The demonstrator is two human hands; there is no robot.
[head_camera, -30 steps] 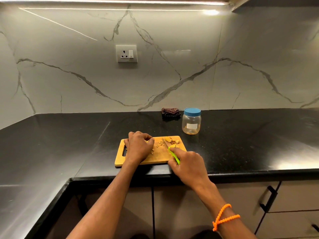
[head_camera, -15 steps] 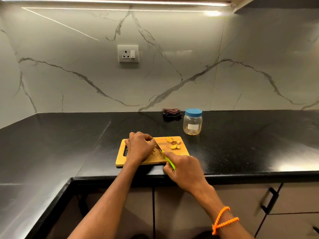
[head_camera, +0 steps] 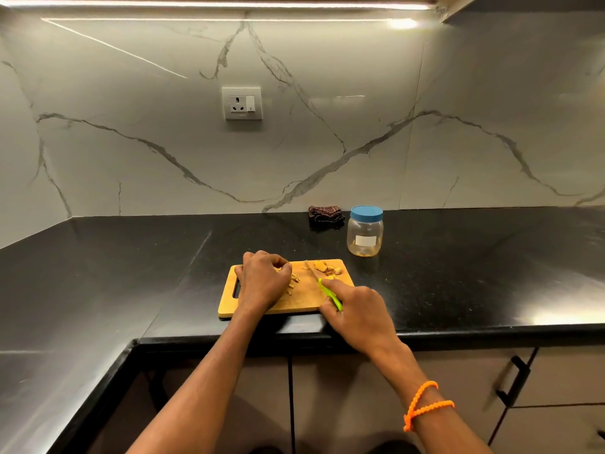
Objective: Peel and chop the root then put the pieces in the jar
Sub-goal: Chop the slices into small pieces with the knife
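L hand [head_camera: 263, 283] fingers curled on root piece on cutting board [head_camera: 309, 298]; R hand [head_camera: 357, 314] grips green-handled knife [head_camera: 327, 291], blade near cut pieces [head_camera: 327, 268].

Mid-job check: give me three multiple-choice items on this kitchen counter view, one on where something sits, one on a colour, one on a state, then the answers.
1. Where does the jar stand?
A. on the chopping board
B. on the counter beyond the board's far right corner
C. in the left hand

2. What colour is the knife handle?
A. red
B. black
C. bright green

3. What is the state of the jar's lid?
A. on the jar
B. lying on the board
C. held in the right hand

Answers: 1 B, the jar stands on the black counter past the chopping board. 2 C, the green handle shows in the right hand. 3 A, the blue lid caps the jar, while the left hand rests curled on the board.
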